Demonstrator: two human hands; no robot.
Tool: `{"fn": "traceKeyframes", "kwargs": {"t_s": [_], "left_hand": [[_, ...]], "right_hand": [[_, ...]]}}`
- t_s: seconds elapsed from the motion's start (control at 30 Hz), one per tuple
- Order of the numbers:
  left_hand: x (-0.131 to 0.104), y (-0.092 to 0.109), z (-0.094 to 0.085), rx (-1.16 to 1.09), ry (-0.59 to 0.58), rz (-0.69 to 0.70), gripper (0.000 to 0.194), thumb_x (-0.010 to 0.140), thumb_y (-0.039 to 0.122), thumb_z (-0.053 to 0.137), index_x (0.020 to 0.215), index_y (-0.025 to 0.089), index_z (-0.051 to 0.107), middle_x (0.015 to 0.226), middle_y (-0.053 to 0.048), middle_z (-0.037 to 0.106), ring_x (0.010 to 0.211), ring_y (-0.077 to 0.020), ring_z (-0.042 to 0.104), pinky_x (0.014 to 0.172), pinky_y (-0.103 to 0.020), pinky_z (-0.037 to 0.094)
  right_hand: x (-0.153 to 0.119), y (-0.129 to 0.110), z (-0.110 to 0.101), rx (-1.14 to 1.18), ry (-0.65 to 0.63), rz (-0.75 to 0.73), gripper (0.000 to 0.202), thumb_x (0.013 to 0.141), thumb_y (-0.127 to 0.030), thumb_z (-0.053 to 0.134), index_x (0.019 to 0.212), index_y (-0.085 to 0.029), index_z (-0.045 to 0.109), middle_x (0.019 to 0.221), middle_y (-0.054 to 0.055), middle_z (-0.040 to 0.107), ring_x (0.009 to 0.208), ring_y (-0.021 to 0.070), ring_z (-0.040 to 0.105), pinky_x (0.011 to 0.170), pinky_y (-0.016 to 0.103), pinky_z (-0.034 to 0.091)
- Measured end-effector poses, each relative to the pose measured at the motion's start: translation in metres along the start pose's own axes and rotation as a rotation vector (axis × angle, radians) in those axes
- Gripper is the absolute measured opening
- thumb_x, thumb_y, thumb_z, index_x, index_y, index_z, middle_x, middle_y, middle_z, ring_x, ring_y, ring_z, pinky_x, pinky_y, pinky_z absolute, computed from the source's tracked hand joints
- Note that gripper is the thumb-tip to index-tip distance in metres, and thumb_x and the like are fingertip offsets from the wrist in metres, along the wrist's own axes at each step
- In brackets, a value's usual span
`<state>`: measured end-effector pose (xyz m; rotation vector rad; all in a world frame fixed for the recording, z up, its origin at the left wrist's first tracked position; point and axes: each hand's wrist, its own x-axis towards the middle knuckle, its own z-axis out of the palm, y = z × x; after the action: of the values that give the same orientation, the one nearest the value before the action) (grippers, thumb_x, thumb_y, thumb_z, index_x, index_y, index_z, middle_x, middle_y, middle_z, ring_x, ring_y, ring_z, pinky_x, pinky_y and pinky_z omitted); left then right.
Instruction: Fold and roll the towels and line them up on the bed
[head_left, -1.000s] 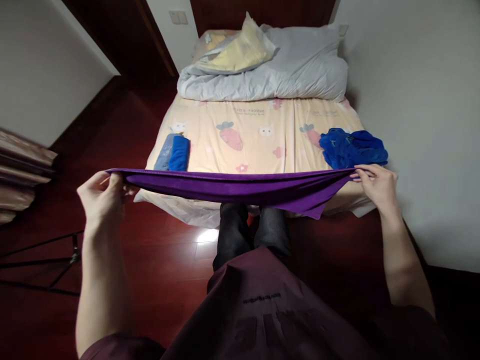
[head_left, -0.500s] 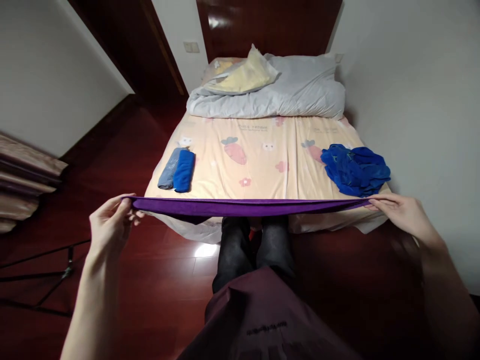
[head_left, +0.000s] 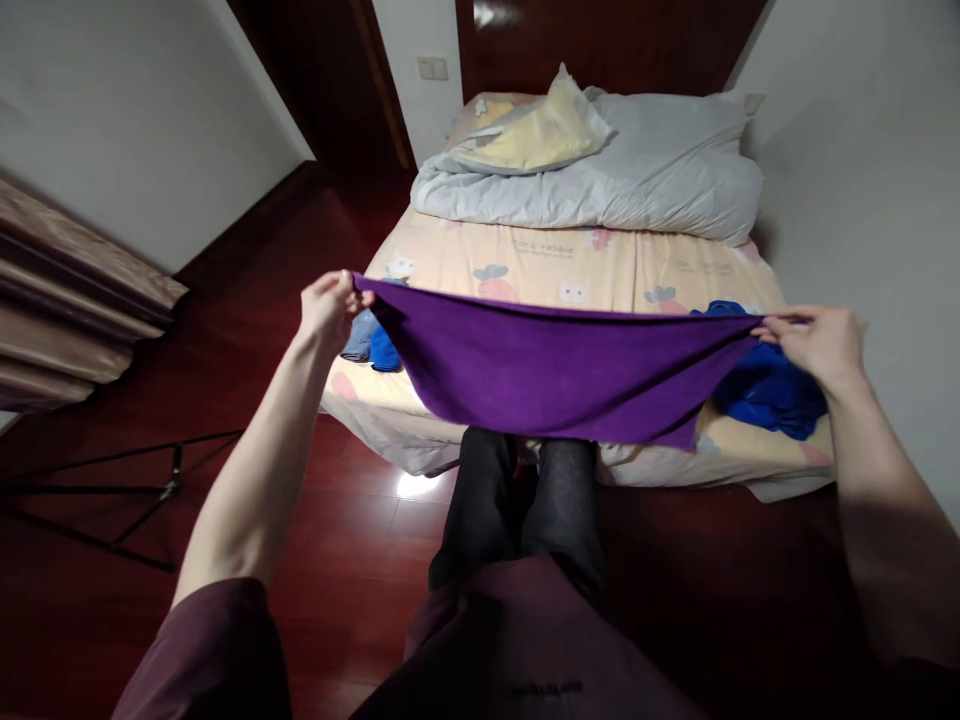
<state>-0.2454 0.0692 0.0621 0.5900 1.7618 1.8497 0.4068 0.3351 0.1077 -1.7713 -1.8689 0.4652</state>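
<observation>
A purple towel [head_left: 540, 365] is stretched by its upper edge between my two hands, its body hanging down over the near part of the bed. My left hand [head_left: 330, 303] pinches one upper corner. The opposite corner is gripped between the fingers of my right hand [head_left: 814, 340]. Behind the towel's left end, a grey folded towel [head_left: 357, 340] and a blue folded towel [head_left: 384, 350] lie side by side, partly hidden. A crumpled blue cloth pile [head_left: 776, 390] lies on the bed behind my right hand, also partly covered.
The bed [head_left: 450, 245] has a carrot-patterned sheet. At its head lie a grey quilt [head_left: 600, 195] and a yellow pillow in a clear bag [head_left: 536, 135]. Black metal stand legs [head_left: 112, 490] are on the floor at left, near a striped curtain [head_left: 67, 310].
Both hands have risen and moved forward over the bed. The towel, seen nearly edge-on before, now shows its broad face hanging down. The view has shifted a little left.
</observation>
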Motion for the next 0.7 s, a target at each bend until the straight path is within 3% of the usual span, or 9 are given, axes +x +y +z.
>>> {"fn": "traceKeyframes", "kwargs": {"t_s": [0.07,0.17,0.23,0.3,0.4,0.47,0.57,0.7], "left_hand": [[0.029,0.018,0.007,-0.002,0.002,0.12,0.029,0.111,0.014,0.051,0.081,0.011,0.052,0.058,0.01,0.05,0.066,-0.0005,0.06,0.062,-0.021,0.039],[0.06,0.041,0.002,0.026,-0.003,0.302,0.043,0.114,0.021,0.047,0.075,0.006,0.041,0.074,0.006,0.056,0.094,-0.0015,0.067,0.067,-0.022,0.026],[0.071,0.043,-0.006,0.059,0.018,0.428,0.045,0.113,0.034,0.048,0.078,0.006,0.041,0.086,0.005,0.06,0.101,-0.0055,0.069,0.075,-0.023,0.035],[0.074,0.033,-0.014,0.069,0.051,0.541,0.041,0.108,0.045,0.055,0.088,0.01,0.045,0.093,0.004,0.062,0.097,-0.0082,0.071,0.086,-0.029,0.049],[0.066,-0.004,-0.02,0.015,0.031,0.634,0.041,0.103,0.047,0.067,0.098,0.013,0.046,0.099,0.0,0.064,0.095,-0.0097,0.069,0.098,-0.04,0.056],[0.054,-0.039,-0.023,-0.011,0.003,0.605,0.037,0.101,0.044,0.071,0.097,0.015,0.048,0.102,-0.003,0.068,0.095,-0.0105,0.068,0.101,-0.041,0.059],[0.033,-0.096,-0.027,0.093,-0.043,0.416,0.028,0.103,0.039,0.068,0.098,0.014,0.057,0.103,-0.004,0.071,0.097,-0.0118,0.068,0.102,-0.039,0.059],[0.01,-0.167,-0.038,0.333,-0.093,0.101,0.03,0.097,0.042,0.068,0.095,0.013,0.064,0.092,-0.005,0.072,0.088,-0.0135,0.067,0.096,-0.036,0.06]], "right_hand": [[0.02,-0.014,0.003,0.07,0.185,-0.102,0.015,0.095,-0.013,0.075,0.106,-0.006,0.082,0.09,0.021,0.081,0.082,0.0214,0.081,0.081,0.033,0.061],[0.041,-0.021,0.005,0.122,0.372,-0.298,0.024,0.099,-0.011,0.067,0.117,0.0,0.077,0.116,0.028,0.077,0.1,0.0232,0.081,0.087,0.034,0.061],[0.044,-0.018,0.009,0.144,0.419,-0.412,0.026,0.101,-0.007,0.06,0.121,0.002,0.074,0.13,0.03,0.071,0.109,0.0226,0.079,0.092,0.034,0.061],[0.036,-0.012,0.018,0.144,0.442,-0.474,0.028,0.1,-0.004,0.057,0.121,0.001,0.074,0.134,0.029,0.068,0.113,0.0218,0.077,0.096,0.034,0.06],[0.009,-0.001,0.045,0.102,0.443,-0.488,0.026,0.1,-0.006,0.059,0.118,-0.004,0.077,0.126,0.024,0.073,0.115,0.0221,0.074,0.097,0.034,0.06],[-0.011,0.01,0.071,0.078,0.403,-0.475,0.025,0.101,-0.012,0.06,0.117,-0.008,0.078,0.122,0.021,0.076,0.113,0.0224,0.074,0.097,0.034,0.061],[-0.032,0.036,0.115,0.076,0.262,-0.42,0.024,0.101,-0.017,0.059,0.114,-0.013,0.079,0.121,0.019,0.077,0.109,0.0235,0.074,0.095,0.036,0.062],[-0.046,0.087,0.175,0.059,0.111,-0.347,0.023,0.096,-0.021,0.06,0.105,-0.013,0.079,0.117,0.017,0.078,0.111,0.0277,0.074,0.107,0.047,0.06]]}}
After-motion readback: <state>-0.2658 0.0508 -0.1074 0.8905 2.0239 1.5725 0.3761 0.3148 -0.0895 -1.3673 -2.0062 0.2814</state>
